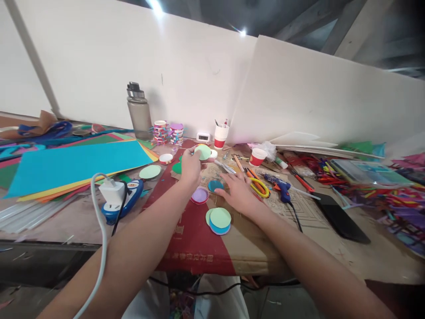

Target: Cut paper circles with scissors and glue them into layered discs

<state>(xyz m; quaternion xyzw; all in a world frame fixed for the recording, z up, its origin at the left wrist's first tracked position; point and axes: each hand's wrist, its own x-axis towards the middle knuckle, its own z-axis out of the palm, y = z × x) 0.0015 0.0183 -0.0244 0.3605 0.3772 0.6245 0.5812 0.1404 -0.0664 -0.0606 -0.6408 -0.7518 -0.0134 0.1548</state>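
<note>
Left hand raised just above the worktop, fingers pinched on a pale green paper disc, held tilted up toward the back wall. Right hand lies flat and released, palm down on the cardboard sheet that covers the worktop's middle, fingertips near a blue paper disc; whether they touch it, cannot tell. A purple disc sits just left of that hand, between the two forearms. Nearer the person, a small stack of discs, green on top, blue and purple under it, lies just beside the right wrist. Another pale green disc lies to the left, apart from the left hand.

Right of the right hand: yellow-handled scissors, close to the knuckles, then a blue glue gun with its black cord trailing toward the front edge. A black phone lies flat further right. Behind the hands: red-and-white paper cup, a taller cup holding pens, a small white clock, stacks of decorated rings, grey water bottle upright by the wall. Left side: fanned coloured paper sheets, teal on top, and a white charger plugged in a blue power strip, white cable hanging off the front. Far right is a pile of coloured sticks, blurred.
</note>
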